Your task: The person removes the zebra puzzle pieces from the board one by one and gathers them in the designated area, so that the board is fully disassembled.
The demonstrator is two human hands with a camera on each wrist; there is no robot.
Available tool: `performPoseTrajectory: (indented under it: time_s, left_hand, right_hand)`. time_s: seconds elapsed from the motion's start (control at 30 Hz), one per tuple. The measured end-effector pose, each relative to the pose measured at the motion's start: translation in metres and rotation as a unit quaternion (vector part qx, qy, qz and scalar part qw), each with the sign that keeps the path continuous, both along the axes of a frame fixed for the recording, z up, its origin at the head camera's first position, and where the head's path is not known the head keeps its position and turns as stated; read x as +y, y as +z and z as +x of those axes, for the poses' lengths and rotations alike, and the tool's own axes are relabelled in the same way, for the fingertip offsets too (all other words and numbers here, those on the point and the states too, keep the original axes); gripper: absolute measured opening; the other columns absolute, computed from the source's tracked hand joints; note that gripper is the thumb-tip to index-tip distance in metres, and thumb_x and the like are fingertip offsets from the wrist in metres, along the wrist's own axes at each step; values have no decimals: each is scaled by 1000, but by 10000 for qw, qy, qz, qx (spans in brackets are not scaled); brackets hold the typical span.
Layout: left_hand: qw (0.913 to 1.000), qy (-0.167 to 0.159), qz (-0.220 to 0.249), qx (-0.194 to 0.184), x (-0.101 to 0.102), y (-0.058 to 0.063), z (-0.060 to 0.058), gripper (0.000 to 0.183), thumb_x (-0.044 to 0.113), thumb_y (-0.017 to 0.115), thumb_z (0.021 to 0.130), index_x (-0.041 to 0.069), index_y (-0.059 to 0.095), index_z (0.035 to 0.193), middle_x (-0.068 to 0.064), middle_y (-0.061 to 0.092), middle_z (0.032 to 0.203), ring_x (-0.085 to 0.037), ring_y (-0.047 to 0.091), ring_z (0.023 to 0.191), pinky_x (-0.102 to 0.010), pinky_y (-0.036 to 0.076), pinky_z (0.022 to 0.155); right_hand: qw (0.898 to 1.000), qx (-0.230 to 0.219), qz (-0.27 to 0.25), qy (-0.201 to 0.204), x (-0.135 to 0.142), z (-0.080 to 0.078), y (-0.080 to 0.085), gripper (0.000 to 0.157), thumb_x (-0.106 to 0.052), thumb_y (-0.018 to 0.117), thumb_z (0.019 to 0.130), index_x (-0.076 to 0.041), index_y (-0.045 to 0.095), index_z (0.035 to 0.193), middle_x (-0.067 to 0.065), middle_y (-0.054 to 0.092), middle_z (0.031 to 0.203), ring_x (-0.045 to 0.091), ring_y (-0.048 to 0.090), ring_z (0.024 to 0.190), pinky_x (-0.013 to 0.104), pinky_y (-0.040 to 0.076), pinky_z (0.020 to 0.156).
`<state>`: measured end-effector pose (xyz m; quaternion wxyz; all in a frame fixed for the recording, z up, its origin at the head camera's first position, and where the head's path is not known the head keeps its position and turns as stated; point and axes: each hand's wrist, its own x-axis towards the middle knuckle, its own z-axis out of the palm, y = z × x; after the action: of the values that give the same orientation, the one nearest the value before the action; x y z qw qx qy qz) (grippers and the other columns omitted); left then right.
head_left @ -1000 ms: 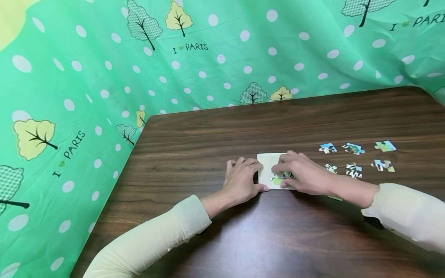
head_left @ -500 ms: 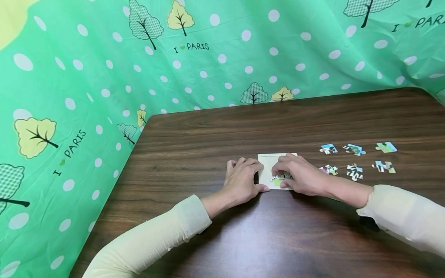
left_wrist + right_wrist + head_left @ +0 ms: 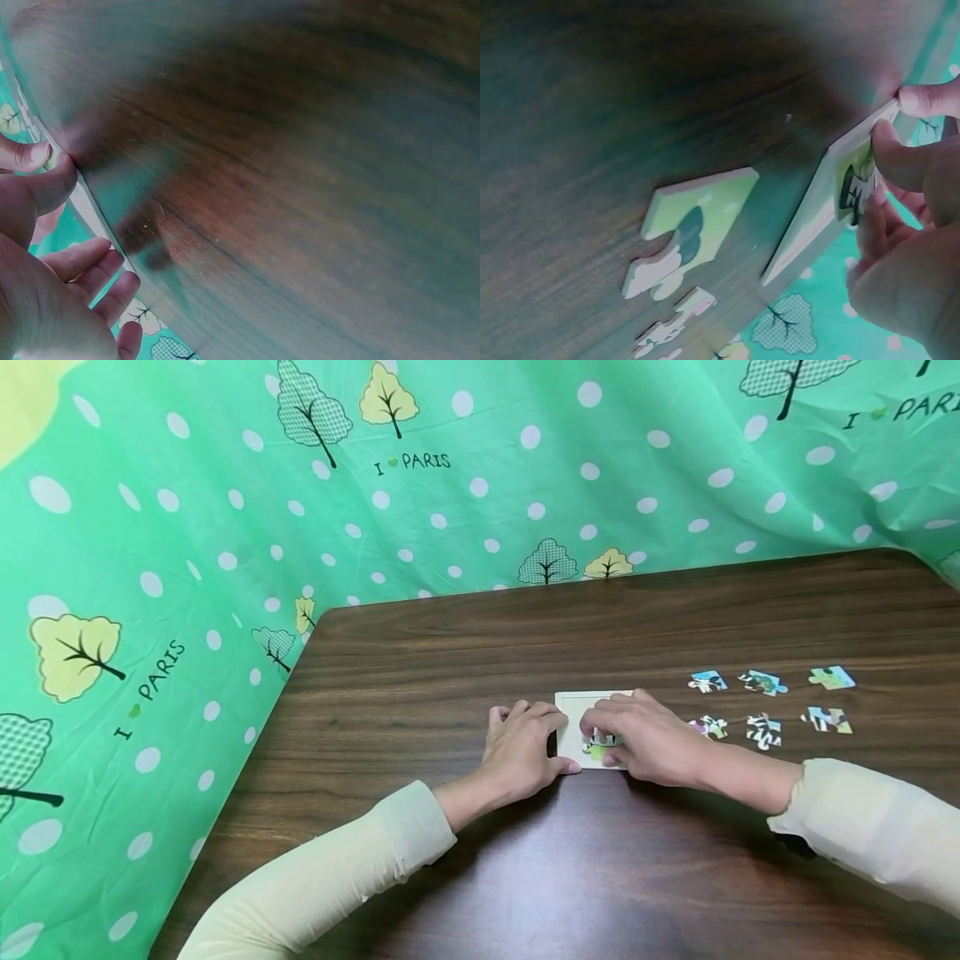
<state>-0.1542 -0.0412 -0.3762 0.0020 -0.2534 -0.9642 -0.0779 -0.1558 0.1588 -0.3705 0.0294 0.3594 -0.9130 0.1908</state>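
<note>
A small white puzzle board [image 3: 576, 703] lies flat on the table in the head view. My left hand [image 3: 525, 747] holds its left side, thumb at the near corner and fingertips along the edge. Over the board's right part, my right hand [image 3: 656, 739] pinches a green, black and white puzzle piece [image 3: 600, 750] between thumb and fingers. The right wrist view shows this piece [image 3: 855, 184] against the board [image 3: 802, 236], partly covered by fingers; whether it lies fully flat is unclear. In the left wrist view, the board's edge [image 3: 90, 210] runs past the left hand [image 3: 67, 277].
Several loose puzzle pieces [image 3: 763, 682] lie in rows on the brown wooden table [image 3: 420, 677], right of the board. A large green piece [image 3: 697, 217] shows near the right wrist, hidden under the forearm in the head view. A green patterned curtain [image 3: 450, 510] hangs behind.
My right hand has shifted slightly left and nearer over the board, its fingers still at the puzzle piece. The left hand has stayed at the board's edge.
</note>
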Motion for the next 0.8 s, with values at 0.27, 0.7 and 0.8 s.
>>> performPoseTrajectory:
  time_s: [0.27,0.7,0.8]
  left_hand:
    - [10000,4,10,18,1,-1,0,43,54,75,75,24,64,105,13,57,127,-11,48,108,-39,30,94]
    - [10000,-42,21,54,0,-1,0,37,53,74,76,25,62,96,13,57,126,-11,48,106,-40,29,94]
    - [10000,-39,1,78,0,-1,0,37,53,74,76,25,63,97,13,57,126,-11,48,106,-39,29,94]
  right_hand:
    - [9999,-138,68,-51,0,1,1,37,-5,83,69,-18,59,94,-9,53,84,11,49,71,36,43,67]
    - [9985,-449,135,299,8,-2,6,40,-5,84,67,-18,62,97,-11,53,88,8,48,81,34,30,77]
    - [9988,-370,78,296,10,-1,6,40,-6,85,67,-17,63,98,-11,55,90,7,49,81,32,28,76]
